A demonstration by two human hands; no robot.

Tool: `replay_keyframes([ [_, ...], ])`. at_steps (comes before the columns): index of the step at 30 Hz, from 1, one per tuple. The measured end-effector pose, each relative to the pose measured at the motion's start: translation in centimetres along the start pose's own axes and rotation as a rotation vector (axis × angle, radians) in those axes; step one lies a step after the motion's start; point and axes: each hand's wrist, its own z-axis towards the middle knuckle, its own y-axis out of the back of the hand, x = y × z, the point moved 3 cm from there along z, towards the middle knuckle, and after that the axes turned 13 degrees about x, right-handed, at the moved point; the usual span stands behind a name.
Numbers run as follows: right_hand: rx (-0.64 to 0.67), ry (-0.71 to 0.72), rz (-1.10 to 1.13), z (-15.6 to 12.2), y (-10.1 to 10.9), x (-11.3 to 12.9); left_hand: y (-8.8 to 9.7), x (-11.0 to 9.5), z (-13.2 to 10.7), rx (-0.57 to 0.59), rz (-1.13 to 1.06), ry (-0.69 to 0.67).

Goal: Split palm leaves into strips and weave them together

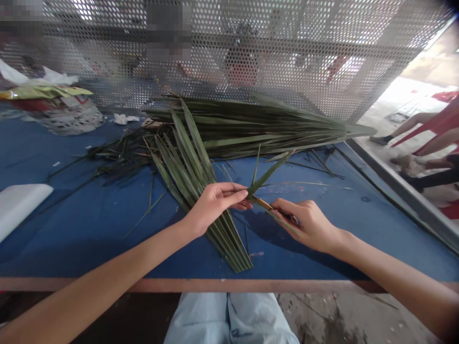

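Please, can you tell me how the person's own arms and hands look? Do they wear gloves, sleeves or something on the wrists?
The left hand and the right hand are bare: no gloves, and no ring, watch or bracelet shows. The left forearm and right forearm are bare as well, with no sleeve in view. The only clothing visible is the pale blue trousers on the legs below.

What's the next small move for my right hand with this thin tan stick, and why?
Probably ease the thin tan stick along the narrow green palm leaflet: your left hand pinches that leaflet steady, and your right hand grips the stick.
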Motion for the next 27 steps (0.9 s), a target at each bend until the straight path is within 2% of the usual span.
replay_keyframes([
  [14,-0.029,0.028,-0.085,0.02,0.23,0.46,-0.28,0.64,0.03,-0.002,-0.209,0.032],
  [27,-0.061,0.036,-0.084,-0.17,0.42,0.57,-0.28,-0.20,-0.37,-0.051,-0.081,0.022],
])
